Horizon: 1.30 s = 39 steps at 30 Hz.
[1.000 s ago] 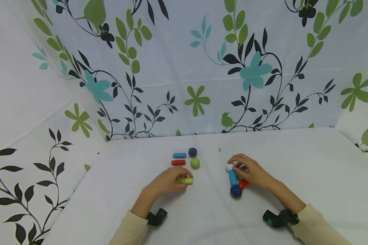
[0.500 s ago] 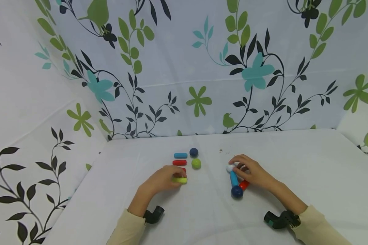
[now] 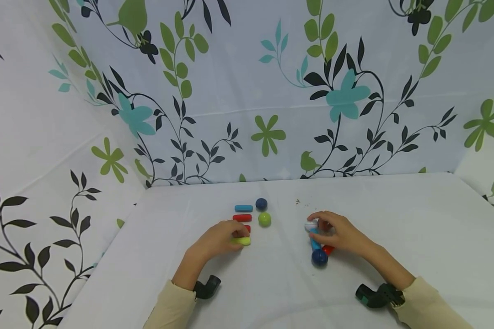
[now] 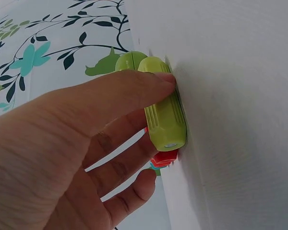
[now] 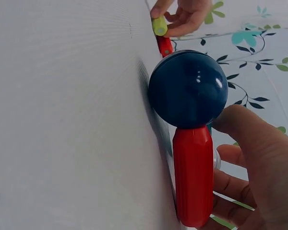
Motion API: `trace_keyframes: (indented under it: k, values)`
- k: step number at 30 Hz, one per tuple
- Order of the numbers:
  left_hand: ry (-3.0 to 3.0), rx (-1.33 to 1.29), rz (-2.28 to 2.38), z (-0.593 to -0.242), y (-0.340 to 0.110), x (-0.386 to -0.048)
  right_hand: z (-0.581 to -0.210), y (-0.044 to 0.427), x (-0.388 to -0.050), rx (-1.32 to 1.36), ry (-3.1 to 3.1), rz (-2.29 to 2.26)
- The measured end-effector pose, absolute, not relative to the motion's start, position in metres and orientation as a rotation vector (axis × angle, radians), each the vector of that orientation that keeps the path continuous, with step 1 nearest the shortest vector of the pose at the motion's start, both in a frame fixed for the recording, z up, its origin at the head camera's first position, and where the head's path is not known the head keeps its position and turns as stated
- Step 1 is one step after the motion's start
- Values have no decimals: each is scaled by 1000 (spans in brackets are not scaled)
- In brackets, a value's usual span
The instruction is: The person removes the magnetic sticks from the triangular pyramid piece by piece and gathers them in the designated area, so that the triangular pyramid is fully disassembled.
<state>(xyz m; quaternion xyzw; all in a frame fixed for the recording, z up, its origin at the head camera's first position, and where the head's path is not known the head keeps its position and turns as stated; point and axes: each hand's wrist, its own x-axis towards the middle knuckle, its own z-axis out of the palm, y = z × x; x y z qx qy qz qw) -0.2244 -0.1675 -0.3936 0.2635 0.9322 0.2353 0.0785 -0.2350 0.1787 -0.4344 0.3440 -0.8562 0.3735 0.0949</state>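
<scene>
My left hand pinches a yellow-green ridged magnetic rod between thumb and fingers, low over the white table. Just beyond it, a red rod is partly hidden by my fingers. My right hand curls round a whitish ball, its thumb across a blue rod. That rod runs from the whitish ball to a dark blue ball. A red rod joins the dark blue ball too and extends under the right hand. The fingertips' contact with the whitish ball is partly hidden.
Behind my left hand lie another red rod, a blue rod, a green ball and a navy ball. The white table ends at a leaf-patterned cloth.
My left hand has drawn slightly left with the yellow-green rod, uncovering a red rod behind it. My right thumb has shifted from the whitish ball onto the blue rod, widening the grip.
</scene>
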Motion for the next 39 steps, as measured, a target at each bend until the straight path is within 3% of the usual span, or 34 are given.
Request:
trace_keyframes:
  k: [15, 39]
  values:
    - [2796, 813, 691, -394, -169, -225, -427, 176, -229, 1198, -2515, 1207]
    - [2846, 848, 795, -394, -167, -225, -423, 174, -226, 1151, -2688, 1164]
